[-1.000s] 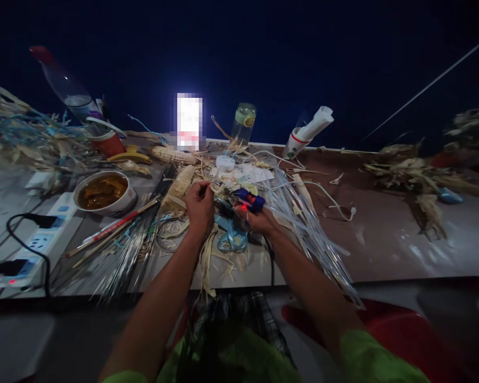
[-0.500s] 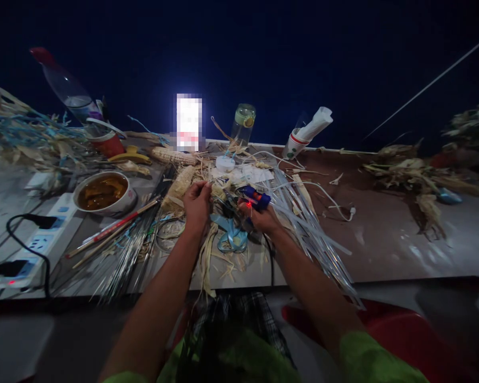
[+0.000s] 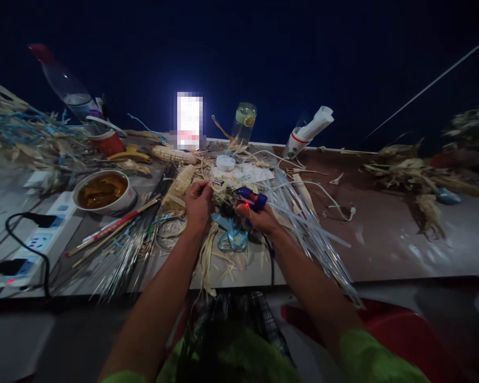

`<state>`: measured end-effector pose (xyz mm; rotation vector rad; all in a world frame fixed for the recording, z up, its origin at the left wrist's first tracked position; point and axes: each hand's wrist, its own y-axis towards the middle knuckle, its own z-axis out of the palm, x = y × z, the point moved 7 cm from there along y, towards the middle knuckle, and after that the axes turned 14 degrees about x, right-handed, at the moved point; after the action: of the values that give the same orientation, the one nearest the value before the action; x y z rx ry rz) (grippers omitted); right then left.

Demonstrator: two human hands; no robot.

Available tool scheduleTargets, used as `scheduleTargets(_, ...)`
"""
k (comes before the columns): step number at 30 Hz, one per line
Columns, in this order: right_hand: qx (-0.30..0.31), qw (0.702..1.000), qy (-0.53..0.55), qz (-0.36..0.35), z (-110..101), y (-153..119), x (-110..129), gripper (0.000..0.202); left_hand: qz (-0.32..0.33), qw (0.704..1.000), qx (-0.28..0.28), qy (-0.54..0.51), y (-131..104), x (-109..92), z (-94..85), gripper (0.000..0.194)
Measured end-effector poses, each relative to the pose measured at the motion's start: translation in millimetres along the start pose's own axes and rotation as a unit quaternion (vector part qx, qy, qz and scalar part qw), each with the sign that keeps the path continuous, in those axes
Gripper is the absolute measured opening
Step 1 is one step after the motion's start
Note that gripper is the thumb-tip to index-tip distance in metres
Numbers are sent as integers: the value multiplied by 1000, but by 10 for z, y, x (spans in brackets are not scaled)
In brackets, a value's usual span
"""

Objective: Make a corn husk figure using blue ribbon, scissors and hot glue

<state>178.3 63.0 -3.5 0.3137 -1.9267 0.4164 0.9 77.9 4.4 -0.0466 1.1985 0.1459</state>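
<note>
The right hand (image 3: 262,219) is closed around what is judged a blue glue gun (image 3: 257,198), aimed leftward toward the nearby left hand (image 3: 198,206), pinched, its contents indiscernible; a burn could be caused by any slip of a hot tip.

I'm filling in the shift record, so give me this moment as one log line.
left hand: pinched, contents unclear; right hand: holding blue glue gun, red light lit; blue ribbon: between hands; bowl: left side
</note>
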Motion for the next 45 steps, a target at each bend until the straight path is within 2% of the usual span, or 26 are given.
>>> scheduleTargets(4, -8, 999, 28, -26, -32, -8, -11, 45, -15, 999, 5, -30, 7, 28, 9, 20)
scheduleTargets(6, -32, 999, 15, -34, -122, -37, 19, 44, -10, 999, -5, -37, 16, 30, -21, 20)
scheduleTargets(8, -87, 994, -52, -40, -286, -97, 98, 39, -3, 999, -12, -37, 24, 26, -49, 20)
scheduleTargets(11, -151, 965, -213, -38, -518, -211, 268, 31, 11, 1000, -18, -19, 22, -6, -69, 17)
scheduleTargets(14, -109, 929, -354, 0, -598, -267, 296, 27, 28, 999, -20, -7, 12, -46, -63, 15)
scheduleTargets(17, -53, 891, -446, 67, -642, -319, 142, 38, 33, 999, -17, -28, 10, -41, -54, 16)
scheduleTargets(19, -19, 880, -464, 99, -677, -359, 20, 47, 32, 999, -14, -39, 13, -27, -52, 17)
scheduleTargets(21, 12, 885, -454, 98, -709, -394, -27, 51, 33, 999, -5, -37, 14, -22, -45, 17)
scheduleTargets(23, 15, 905, -420, 69, -743, -408, 50, 50, 38, 999, 4, -31, 11, -33, -36, 17)
scheduleTargets(27, -70, 966, -247, -22, -734, -307, 438, 37, 28, 1000, 13, 0, -9, -54, -4, 19)
scheduleTargets(29, -106, 985, -124, -62, -607, -168, 590, 28, 19, 1000, 19, 9, -25, -64, 29, 20)
scheduleTargets(33, -86, 992, -6, -88, -169, 189, 697, 24, 7, 999, 28, 27, -63, -88, 93, 20)
scheduleTargets(36, -74, 992, 21, -95, 27, 329, 686, 21, 13, 999, 32, 40, -75, -106, 114, 19)
scheduleTargets(45, -108, 989, -1, -104, 3, 317, 629, 17, 29, 994, 52, 89, -93, -143, 159, 11)
